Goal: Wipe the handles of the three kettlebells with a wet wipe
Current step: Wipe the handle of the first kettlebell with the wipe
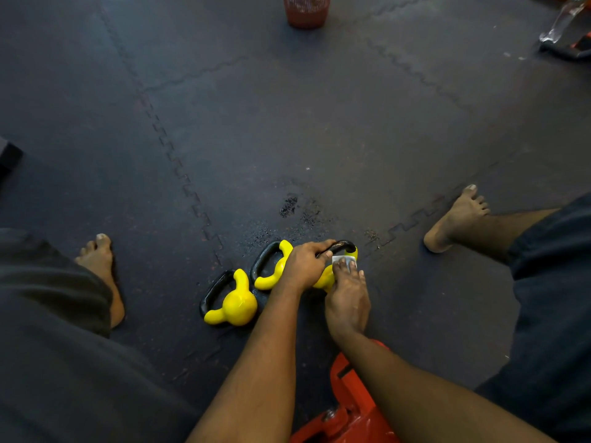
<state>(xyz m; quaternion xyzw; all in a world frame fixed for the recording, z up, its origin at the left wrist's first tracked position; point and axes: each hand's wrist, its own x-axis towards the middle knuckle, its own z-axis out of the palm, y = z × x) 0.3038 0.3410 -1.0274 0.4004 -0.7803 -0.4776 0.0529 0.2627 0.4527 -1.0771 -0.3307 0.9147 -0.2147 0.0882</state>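
Three yellow kettlebells with black handles lie in a row on the dark floor mat. The left kettlebell (235, 303) and the middle kettlebell (271, 276) are untouched. My left hand (305, 265) grips the black handle (343, 246) of the right kettlebell (324, 278), whose body is mostly hidden under my hands. My right hand (347, 298) holds a white wet wipe (343, 259) in its fingertips, pressed against that handle's right side.
My bare feet (104, 266) (457, 219) stand wide on either side of the kettlebells. An orange metal frame (348, 407) sits under my forearms. A red mesh basket (306, 9) stands far ahead, and some equipment (566, 33) lies at the top right. Wet spots (289, 206) mark the mat.
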